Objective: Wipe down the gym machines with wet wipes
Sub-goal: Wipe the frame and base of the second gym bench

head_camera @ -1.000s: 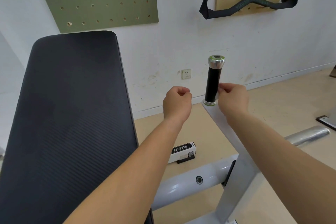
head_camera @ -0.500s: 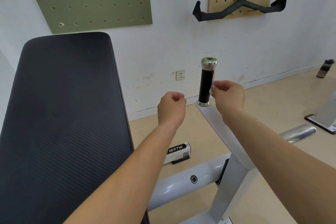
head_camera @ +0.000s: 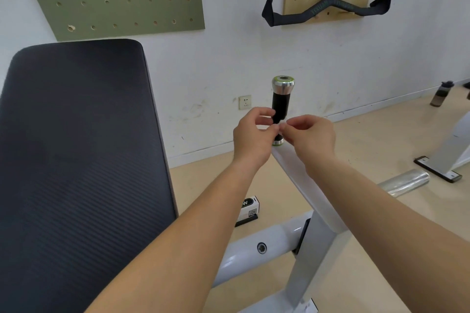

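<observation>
head view. handle grip (head_camera: 281,103): black, upright on the white frame arm (head_camera: 301,180).
left hand (head_camera: 251,136), right hand (head_camera: 311,136): fingertips meet and pinch a small white scrap, probably the wipe (head_camera: 279,125), in front of the grip's lower half. likely spreading it to wrap the grip.
clearance: open air around the grip top. bench pad (head_camera: 76,160) well apart on the left. wall (head_camera: 203,71) behind.
</observation>
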### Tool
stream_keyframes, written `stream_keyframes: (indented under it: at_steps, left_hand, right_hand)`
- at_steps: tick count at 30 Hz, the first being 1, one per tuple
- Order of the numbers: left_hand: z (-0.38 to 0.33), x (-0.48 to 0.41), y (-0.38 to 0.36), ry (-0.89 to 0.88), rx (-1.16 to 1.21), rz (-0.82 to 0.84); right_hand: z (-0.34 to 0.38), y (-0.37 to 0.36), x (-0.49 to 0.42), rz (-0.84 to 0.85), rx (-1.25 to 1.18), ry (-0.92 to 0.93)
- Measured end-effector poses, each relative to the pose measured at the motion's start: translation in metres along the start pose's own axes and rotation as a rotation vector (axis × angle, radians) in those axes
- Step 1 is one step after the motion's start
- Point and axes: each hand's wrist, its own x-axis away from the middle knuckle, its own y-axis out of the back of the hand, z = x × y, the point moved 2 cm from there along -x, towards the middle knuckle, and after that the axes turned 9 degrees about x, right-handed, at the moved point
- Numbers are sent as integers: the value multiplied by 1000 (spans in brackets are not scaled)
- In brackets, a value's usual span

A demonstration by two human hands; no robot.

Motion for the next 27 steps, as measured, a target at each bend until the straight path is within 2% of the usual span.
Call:
stream_keyframes:
  at_steps: [4, 6, 13, 15, 17, 19, 23, 27]
  left_hand:
    - [10, 1, -9, 3, -42, -67]
    - [18, 4, -9, 17, -56, -89]
    - [15, 10, -14, -55, 2, -117]
    - [10, 6, -12, -73, -19, -159]
    - [7, 1, -11, -82, -45, -216]
    - [8, -1, -12, -95, -88, -239]
    - [21, 11, -9, -17, -237, -159]
    - [18, 33, 3, -3, -187, -59]
  right_hand:
    - [-2, 2, -5, 59, 184, 76]
    - [-4, 6, -6, 105, 221, 55]
    - [12, 20, 11, 310, -103, 31]
    - [15, 21, 12, 292, -53, 37]
    - [16, 25, 8, 189, 25, 50]
    - [15, 29, 6, 148, 12, 25]
    - [3, 35, 10, 202, 106, -7]
    - [-3, 43, 26, 281, 277, 179]
